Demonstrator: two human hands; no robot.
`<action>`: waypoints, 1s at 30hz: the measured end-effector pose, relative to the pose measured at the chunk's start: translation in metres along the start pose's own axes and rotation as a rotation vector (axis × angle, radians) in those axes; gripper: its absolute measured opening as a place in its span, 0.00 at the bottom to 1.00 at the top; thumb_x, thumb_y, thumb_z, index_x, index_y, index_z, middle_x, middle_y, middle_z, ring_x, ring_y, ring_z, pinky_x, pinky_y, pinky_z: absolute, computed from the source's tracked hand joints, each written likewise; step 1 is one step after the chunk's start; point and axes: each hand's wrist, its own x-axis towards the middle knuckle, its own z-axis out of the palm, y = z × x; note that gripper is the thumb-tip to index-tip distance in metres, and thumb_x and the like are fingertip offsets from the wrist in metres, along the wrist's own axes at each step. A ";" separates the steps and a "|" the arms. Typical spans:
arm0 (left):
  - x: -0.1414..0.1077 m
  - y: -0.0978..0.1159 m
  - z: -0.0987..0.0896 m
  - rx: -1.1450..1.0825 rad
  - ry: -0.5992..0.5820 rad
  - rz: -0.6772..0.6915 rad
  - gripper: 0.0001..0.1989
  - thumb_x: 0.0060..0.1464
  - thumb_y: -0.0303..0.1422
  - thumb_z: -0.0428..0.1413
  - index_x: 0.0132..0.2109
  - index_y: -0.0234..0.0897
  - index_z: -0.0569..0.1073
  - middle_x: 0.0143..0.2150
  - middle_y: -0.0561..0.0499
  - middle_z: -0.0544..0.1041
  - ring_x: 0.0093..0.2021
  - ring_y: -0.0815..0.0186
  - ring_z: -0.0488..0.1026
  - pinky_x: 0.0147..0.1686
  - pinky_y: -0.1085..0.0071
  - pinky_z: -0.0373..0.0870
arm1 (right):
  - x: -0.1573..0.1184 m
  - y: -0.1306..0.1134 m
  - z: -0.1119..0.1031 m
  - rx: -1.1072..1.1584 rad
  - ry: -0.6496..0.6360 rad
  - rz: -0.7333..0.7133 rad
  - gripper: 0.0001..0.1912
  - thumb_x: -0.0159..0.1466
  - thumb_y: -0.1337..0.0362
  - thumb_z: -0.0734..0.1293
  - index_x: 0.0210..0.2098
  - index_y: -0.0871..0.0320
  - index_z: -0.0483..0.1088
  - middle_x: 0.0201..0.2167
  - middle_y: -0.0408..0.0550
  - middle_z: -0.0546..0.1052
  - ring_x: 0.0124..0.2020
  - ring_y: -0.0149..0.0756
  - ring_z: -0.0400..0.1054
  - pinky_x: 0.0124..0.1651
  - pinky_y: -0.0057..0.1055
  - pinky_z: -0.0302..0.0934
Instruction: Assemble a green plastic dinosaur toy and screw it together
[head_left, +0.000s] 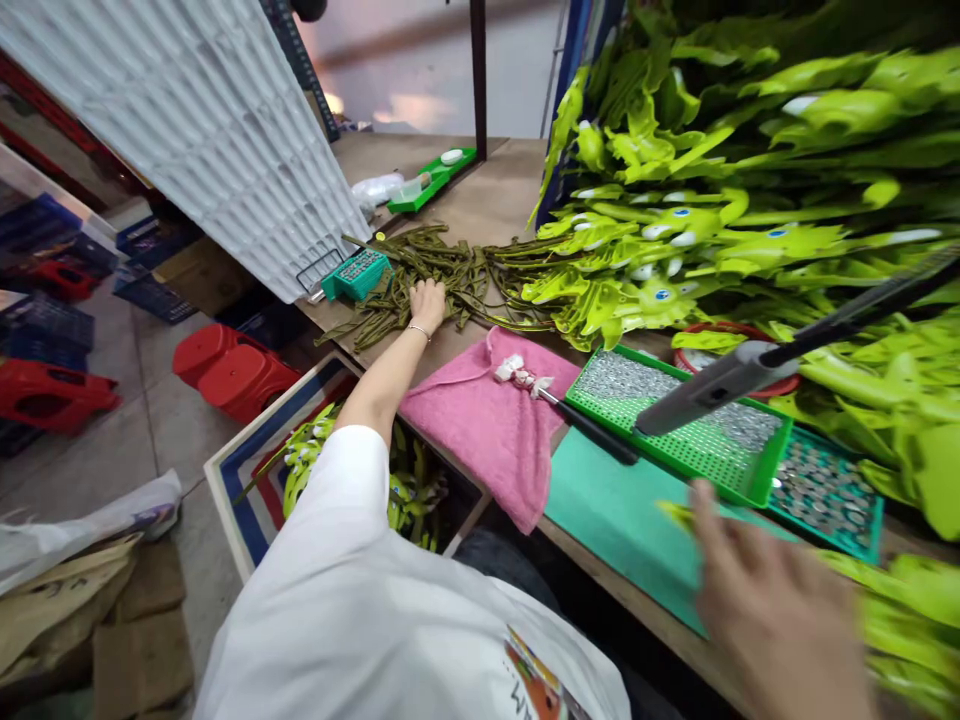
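My left hand point(427, 306) is stretched far forward over a pile of limp olive-green strips point(457, 265). Its fingers are curled down onto the strips, and the fingertips are partly hidden among them. Close to the lower right edge, my right hand point(784, 605) is smeared by motion above the teal mat point(622, 515). A small yellow-green tip point(676, 514) shows just left of its fingers; whether the hand grips it I cannot tell. Beyond the strips, glossy yellow-green soft plastic pieces point(675, 230) with white and blue eye-like spots are heaped high.
A pink cloth point(487, 420) lies between my hands, with a black-handled tool point(600, 428) across it. Green trays point(750, 490) hold small metal parts. A grey-handled tool point(705, 385) hangs over them. A teal basket point(360, 275) stands by the white ribbed panel point(202, 110).
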 end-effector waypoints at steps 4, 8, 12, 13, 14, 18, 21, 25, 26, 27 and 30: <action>0.004 -0.002 -0.014 -0.011 0.013 -0.059 0.23 0.61 0.22 0.44 0.62 0.24 0.67 0.62 0.28 0.68 0.63 0.49 0.65 0.62 0.56 0.59 | -0.005 -0.049 0.053 -0.143 -0.271 -0.095 0.45 0.62 0.74 0.60 0.74 0.56 0.39 0.35 0.53 0.72 0.34 0.44 0.62 0.36 0.38 0.57; -0.014 -0.022 -0.041 -0.045 0.029 -0.088 0.19 0.61 0.26 0.46 0.55 0.24 0.73 0.54 0.29 0.73 0.57 0.49 0.71 0.59 0.57 0.65 | -0.006 -0.069 0.084 -0.138 -0.314 0.012 0.35 0.63 0.71 0.60 0.69 0.61 0.54 0.38 0.56 0.73 0.37 0.45 0.63 0.40 0.41 0.59; -0.075 -0.063 -0.057 -0.102 0.063 -0.032 0.23 0.63 0.29 0.41 0.59 0.27 0.71 0.53 0.34 0.74 0.57 0.53 0.70 0.60 0.58 0.65 | -0.008 -0.053 0.075 0.050 -0.140 0.008 0.29 0.63 0.70 0.62 0.64 0.60 0.62 0.50 0.59 0.73 0.51 0.49 0.66 0.57 0.51 0.60; -0.095 -0.075 -0.058 -0.185 0.094 0.046 0.22 0.63 0.31 0.43 0.59 0.28 0.72 0.52 0.36 0.74 0.56 0.54 0.71 0.60 0.58 0.66 | -0.010 -0.044 0.069 0.078 -0.076 0.024 0.26 0.64 0.69 0.62 0.62 0.58 0.64 0.51 0.58 0.74 0.54 0.49 0.66 0.60 0.53 0.59; -0.115 -0.086 -0.058 -0.275 0.095 0.146 0.22 0.63 0.34 0.45 0.59 0.31 0.72 0.51 0.39 0.75 0.55 0.55 0.72 0.59 0.59 0.67 | -0.013 -0.035 0.061 0.093 -0.015 0.061 0.24 0.64 0.69 0.63 0.60 0.55 0.66 0.51 0.57 0.74 0.55 0.49 0.67 0.61 0.55 0.58; -0.174 -0.110 -0.045 -0.460 -0.154 0.375 0.20 0.63 0.42 0.48 0.56 0.40 0.76 0.49 0.45 0.77 0.51 0.58 0.74 0.57 0.59 0.70 | -0.025 0.004 0.033 0.097 0.176 0.286 0.16 0.66 0.67 0.63 0.52 0.54 0.73 0.45 0.55 0.78 0.49 0.47 0.72 0.56 0.52 0.64; -0.186 -0.094 -0.026 -0.350 -0.262 0.443 0.20 0.62 0.42 0.49 0.52 0.39 0.78 0.47 0.44 0.77 0.50 0.55 0.73 0.56 0.55 0.69 | -0.034 0.022 0.018 0.086 0.197 0.371 0.14 0.68 0.65 0.62 0.49 0.57 0.75 0.42 0.57 0.79 0.46 0.47 0.73 0.52 0.48 0.65; -0.196 -0.032 0.001 -0.218 -0.107 0.545 0.24 0.65 0.40 0.47 0.63 0.37 0.70 0.58 0.38 0.72 0.59 0.51 0.67 0.60 0.51 0.64 | -0.040 0.022 0.010 0.079 0.174 0.433 0.13 0.69 0.66 0.59 0.46 0.56 0.75 0.40 0.56 0.79 0.44 0.46 0.72 0.52 0.48 0.63; -0.201 -0.014 0.007 -0.210 -0.104 0.604 0.25 0.66 0.39 0.47 0.66 0.37 0.67 0.60 0.37 0.71 0.61 0.51 0.66 0.61 0.52 0.63 | -0.043 0.018 0.010 0.070 0.150 0.452 0.13 0.69 0.65 0.59 0.45 0.56 0.75 0.39 0.55 0.78 0.43 0.45 0.72 0.51 0.47 0.63; -0.206 0.003 0.014 -0.202 -0.123 0.675 0.26 0.66 0.40 0.48 0.67 0.36 0.64 0.61 0.37 0.70 0.61 0.51 0.66 0.61 0.52 0.62 | -0.045 0.014 0.011 0.055 0.113 0.472 0.12 0.68 0.64 0.60 0.44 0.56 0.74 0.38 0.54 0.78 0.42 0.45 0.71 0.49 0.46 0.63; -0.217 0.039 0.030 -0.168 -0.191 0.839 0.28 0.65 0.42 0.52 0.67 0.34 0.64 0.55 0.36 0.74 0.56 0.50 0.70 0.57 0.53 0.66 | -0.056 -0.002 0.014 0.005 -0.038 0.511 0.12 0.65 0.56 0.65 0.41 0.58 0.72 0.35 0.53 0.75 0.38 0.44 0.67 0.44 0.42 0.61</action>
